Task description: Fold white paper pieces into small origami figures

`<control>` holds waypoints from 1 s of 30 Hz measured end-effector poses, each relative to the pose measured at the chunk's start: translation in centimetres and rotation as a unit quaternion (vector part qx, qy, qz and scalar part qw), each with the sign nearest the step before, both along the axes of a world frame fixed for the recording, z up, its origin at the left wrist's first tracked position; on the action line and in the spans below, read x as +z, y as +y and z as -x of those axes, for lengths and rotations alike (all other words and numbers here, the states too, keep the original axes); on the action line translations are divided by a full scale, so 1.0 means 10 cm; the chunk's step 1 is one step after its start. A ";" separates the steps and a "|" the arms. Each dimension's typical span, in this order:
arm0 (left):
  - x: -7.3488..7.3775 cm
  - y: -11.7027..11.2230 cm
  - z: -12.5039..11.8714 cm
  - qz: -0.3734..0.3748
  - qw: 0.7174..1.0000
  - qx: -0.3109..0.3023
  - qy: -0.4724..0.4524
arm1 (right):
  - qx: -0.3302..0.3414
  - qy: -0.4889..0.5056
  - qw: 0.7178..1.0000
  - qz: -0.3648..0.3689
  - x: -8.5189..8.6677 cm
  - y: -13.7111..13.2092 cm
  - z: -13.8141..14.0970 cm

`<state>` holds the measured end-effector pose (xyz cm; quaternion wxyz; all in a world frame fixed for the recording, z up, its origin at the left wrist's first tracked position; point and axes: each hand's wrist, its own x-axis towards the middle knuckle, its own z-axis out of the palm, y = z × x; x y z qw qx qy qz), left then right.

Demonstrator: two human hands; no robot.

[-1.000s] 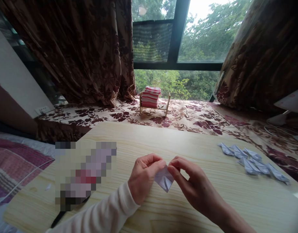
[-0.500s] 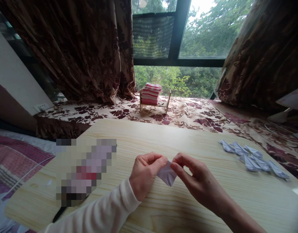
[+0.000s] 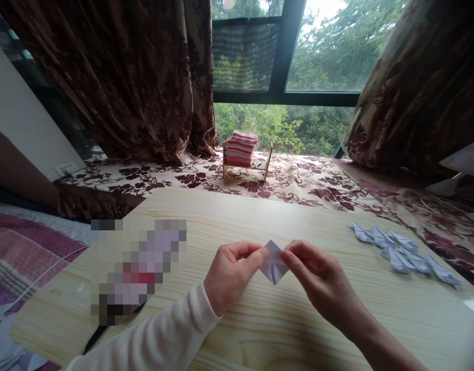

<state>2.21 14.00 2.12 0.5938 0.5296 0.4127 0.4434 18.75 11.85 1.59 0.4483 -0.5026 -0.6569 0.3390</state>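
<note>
A small folded white paper (image 3: pixel 274 264), diamond-shaped with creases and a split at its lower point, is held above the wooden table (image 3: pixel 237 221). My left hand (image 3: pixel 234 275) pinches its left corner between thumb and fingers. At the right corner, the thumb and forefinger of my right hand (image 3: pixel 317 275) grip it the same way. Several folded white paper pieces (image 3: pixel 399 258) lie grouped on the table to the right, apart from both hands.
A blurred-out object (image 3: pixel 144 273) lies on the table's left side, near a small paper scrap (image 3: pixel 79 288). Beyond the table, a small rack (image 3: pixel 268 164) with stacked pink-and-white cloths (image 3: pixel 240 149) stands on the patterned sill cover. A lamp (image 3: pixel 463 162) is at right.
Both hands have drawn slightly apart, with the right hand shifting right. The paper has moved up a little and now shows as a full diamond, its upper corner visible.
</note>
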 end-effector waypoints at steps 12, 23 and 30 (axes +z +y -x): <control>0.03 -0.09 -0.03 -0.189 0.971 -0.003 0.145 | 0.012 0.013 1.000 -0.005 0.07 -0.01 -0.01; 0.04 -0.11 -0.04 -0.219 0.961 0.019 0.170 | 0.032 0.045 0.998 0.035 -0.03 0.00 0.01; 0.02 -0.08 -0.04 -0.070 0.993 -0.045 0.079 | 0.032 0.038 0.998 0.033 -0.05 -0.01 0.03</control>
